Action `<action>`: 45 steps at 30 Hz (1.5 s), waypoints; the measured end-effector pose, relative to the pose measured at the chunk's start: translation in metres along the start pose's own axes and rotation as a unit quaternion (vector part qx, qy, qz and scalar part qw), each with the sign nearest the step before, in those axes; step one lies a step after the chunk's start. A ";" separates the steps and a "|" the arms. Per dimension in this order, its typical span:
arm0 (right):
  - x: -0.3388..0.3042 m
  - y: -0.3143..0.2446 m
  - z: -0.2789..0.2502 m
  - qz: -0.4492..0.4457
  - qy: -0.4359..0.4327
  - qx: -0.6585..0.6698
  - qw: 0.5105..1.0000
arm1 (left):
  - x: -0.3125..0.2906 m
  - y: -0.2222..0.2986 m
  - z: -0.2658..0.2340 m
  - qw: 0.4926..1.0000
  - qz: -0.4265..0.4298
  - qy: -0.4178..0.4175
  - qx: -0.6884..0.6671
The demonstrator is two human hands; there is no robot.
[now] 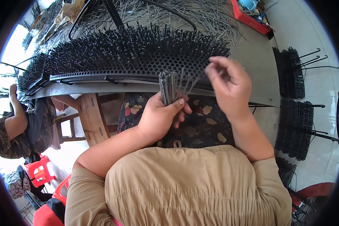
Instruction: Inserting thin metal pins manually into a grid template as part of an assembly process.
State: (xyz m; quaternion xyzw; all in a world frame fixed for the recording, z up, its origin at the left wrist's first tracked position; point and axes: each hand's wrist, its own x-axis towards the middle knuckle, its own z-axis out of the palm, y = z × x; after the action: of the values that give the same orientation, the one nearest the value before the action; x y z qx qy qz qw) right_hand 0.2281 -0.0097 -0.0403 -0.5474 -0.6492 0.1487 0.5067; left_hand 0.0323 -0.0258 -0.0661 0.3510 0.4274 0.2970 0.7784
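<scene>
My left hand (160, 115) is closed around an upright bundle of thin grey metal rods (168, 88). A few rods lean out of the bundle to the right. Beyond it stretches a long black rack with a honeycomb of holes (173, 67), its back part packed with upright dark rods (139, 45). Over the right end of the rack I hold up my right hand (231, 81), fingers curled in toward the thumb. Whether something small is between those fingertips cannot be made out.
Loose grey rods (211, 17) lie heaped on the table behind the rack. A red tray (252, 19) stands at the far right. Racks of dark rods (295, 128) stand on the right floor. At left are a wooden stool (92, 116), a red plastic stool (39, 171) and another person (22, 124).
</scene>
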 end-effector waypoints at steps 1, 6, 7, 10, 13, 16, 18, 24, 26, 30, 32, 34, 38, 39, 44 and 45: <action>-0.009 -0.015 -0.002 0.153 -0.067 0.126 0.978 | -0.003 0.002 0.003 1.000 0.002 0.003 0.005; -0.002 -0.007 -0.014 0.299 -0.131 0.341 0.881 | 0.000 0.004 0.007 0.999 0.017 -0.020 -0.025; 0.006 -0.004 -0.018 0.293 -0.080 0.335 0.892 | 0.000 0.004 0.006 0.999 0.017 -0.020 -0.025; 0.019 0.016 -0.018 -0.006 0.109 0.118 0.987 | 0.000 0.002 0.005 0.999 -0.001 -0.024 0.034; 0.022 0.027 -0.013 -0.115 0.156 0.015 0.981 | -0.001 -0.002 0.004 0.998 -0.016 0.001 0.058; 0.022 0.029 -0.013 -0.133 0.143 -0.031 0.980 | -0.001 -0.001 0.006 0.997 -0.015 0.002 0.074; 0.025 0.031 -0.015 -0.141 0.148 -0.040 0.978 | -0.002 0.002 0.007 0.997 -0.021 0.003 0.078; 0.033 0.017 -0.019 -0.142 0.101 -0.125 0.977 | 0.002 0.009 0.005 0.997 -0.010 0.007 0.081; 0.040 0.006 -0.023 -0.197 0.094 -0.234 0.947 | -0.002 0.010 0.005 0.996 -0.004 0.004 0.088; 0.035 0.024 -0.018 -0.159 0.128 -0.181 0.962 | 0.003 0.010 0.005 0.993 -0.007 0.001 0.119; 0.032 0.014 -0.021 -0.206 0.113 -0.196 0.952 | 0.000 0.002 0.002 0.994 -0.020 0.000 0.103; 0.030 0.005 -0.025 -0.230 0.109 -0.198 0.947 | 0.002 -0.005 0.001 0.995 -0.003 -0.012 0.095; 0.027 -0.004 -0.024 -0.185 0.094 -0.230 0.951 | -0.002 -0.011 -0.001 0.997 0.003 -0.021 0.072; 0.024 -0.006 -0.023 -0.186 0.088 -0.227 0.952 | -0.002 -0.011 -0.001 0.998 -0.003 -0.025 0.056; -0.009 -0.016 -0.007 0.038 -0.001 -0.012 0.999 | -0.005 -0.002 0.002 1.000 -0.006 -0.011 0.027; -0.014 -0.014 -0.004 0.111 -0.076 0.060 0.989 | -0.006 0.001 0.003 1.000 -0.002 -0.016 0.009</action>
State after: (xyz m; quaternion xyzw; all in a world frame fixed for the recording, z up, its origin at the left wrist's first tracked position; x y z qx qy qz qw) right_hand 0.2223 -0.0283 -0.0349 -0.5720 -0.6110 0.2832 0.4683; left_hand 0.0321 -0.0307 -0.0618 0.3623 0.4180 0.2860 0.7824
